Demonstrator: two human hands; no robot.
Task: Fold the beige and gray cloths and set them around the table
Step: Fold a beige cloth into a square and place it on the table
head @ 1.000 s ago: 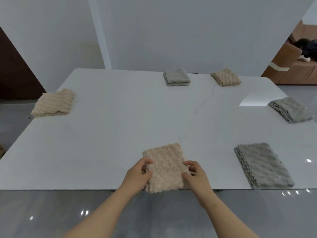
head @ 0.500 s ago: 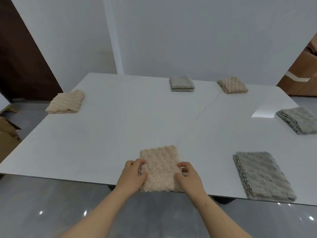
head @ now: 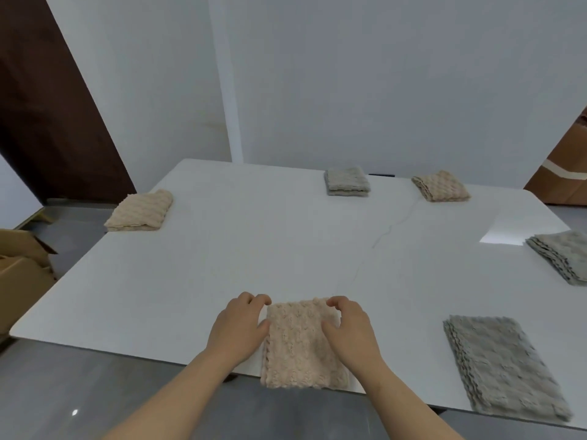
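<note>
Obs: folded beige cloth (head: 298, 344) lies at the near edge of the white table (head: 254, 249), its near end hanging just over the rim. Left hand (head: 241, 325) grips the far left corner, fingers curled, thumb against the side edge. Right hand (head: 349, 331) pinches the far right corner, thumb on top.

Five other folded cloths sit round the table; the nearest is a gray cloth (head: 502, 366), to the right.

Judgement: final placement. Draw both corners evenly away from the rim so the layers stay stacked, square it to the table edge, then press flat.

Writing: no labels or brands legible anywhere
</note>
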